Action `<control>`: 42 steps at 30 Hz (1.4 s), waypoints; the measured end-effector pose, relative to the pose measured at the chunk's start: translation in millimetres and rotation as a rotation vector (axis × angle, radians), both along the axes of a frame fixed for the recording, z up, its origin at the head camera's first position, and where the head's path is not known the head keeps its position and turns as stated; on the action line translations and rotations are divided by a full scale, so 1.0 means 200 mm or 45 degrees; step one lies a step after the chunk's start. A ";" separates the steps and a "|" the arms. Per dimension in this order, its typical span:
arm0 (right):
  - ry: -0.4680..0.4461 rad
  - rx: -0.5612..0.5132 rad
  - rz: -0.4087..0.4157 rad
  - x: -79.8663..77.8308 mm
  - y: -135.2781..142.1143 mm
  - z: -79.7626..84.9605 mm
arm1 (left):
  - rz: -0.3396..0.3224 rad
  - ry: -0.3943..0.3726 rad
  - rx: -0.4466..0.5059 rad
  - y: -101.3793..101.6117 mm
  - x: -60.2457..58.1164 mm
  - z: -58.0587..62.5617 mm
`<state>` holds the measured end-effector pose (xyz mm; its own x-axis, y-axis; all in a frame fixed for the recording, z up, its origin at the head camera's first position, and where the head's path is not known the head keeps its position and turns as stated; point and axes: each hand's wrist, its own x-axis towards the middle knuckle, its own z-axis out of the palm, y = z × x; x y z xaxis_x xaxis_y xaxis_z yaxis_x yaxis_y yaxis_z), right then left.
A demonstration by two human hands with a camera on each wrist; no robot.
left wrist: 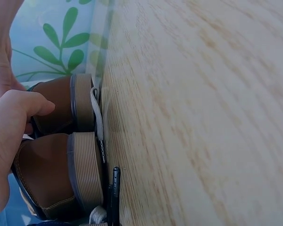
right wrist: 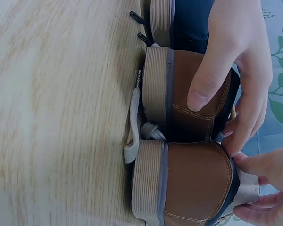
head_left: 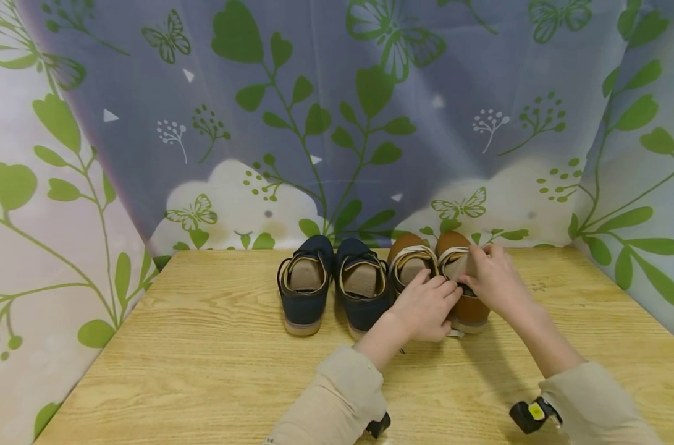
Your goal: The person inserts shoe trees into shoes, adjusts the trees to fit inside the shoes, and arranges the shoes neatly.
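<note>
Two brown shoes stand side by side, heels toward me: the left brown shoe point(head_left: 404, 241) and the right brown shoe point(head_left: 471, 309). My right hand point(head_left: 499, 279) pinches a pale, insole-like piece point(right wrist: 247, 186) that sticks up from the right shoe's opening. My left hand point(head_left: 425, 307) reaches over the heels with loosely bent fingers. Its fingertips are at the right shoe's heel collar, while the thumb point(left wrist: 41, 104) stays apart from them behind the heels. A pale lace point(left wrist: 98, 115) trails onto the table beside the soles.
Left of the brown pair stand two dark blue shoes, one farther left point(head_left: 303, 303) and one beside the brown pair point(head_left: 364, 312). The wooden table point(head_left: 203, 358) ends at a patterned cloth backdrop point(head_left: 337, 123) behind the shoes. Black lace tips point(right wrist: 139, 19) lie near the heels.
</note>
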<state>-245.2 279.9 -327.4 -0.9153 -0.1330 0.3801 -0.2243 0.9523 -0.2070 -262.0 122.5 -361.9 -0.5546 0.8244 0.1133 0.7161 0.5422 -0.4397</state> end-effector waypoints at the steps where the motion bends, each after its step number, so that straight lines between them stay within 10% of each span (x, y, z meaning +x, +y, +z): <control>1: -0.001 -0.003 -0.001 0.00 0.00 0.00 | -0.002 0.001 0.004 0.00 0.00 0.00; 42: -0.022 -0.046 -0.033 -0.03 -0.02 -0.04 | 0.012 0.010 -0.012 0.00 0.01 -0.01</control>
<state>-251.3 276.8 -335.9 -0.9248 -0.0956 0.3684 -0.1958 0.9495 -0.2452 -259.8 122.1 -363.0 -0.5617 0.8200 0.1097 0.7074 0.5448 -0.4502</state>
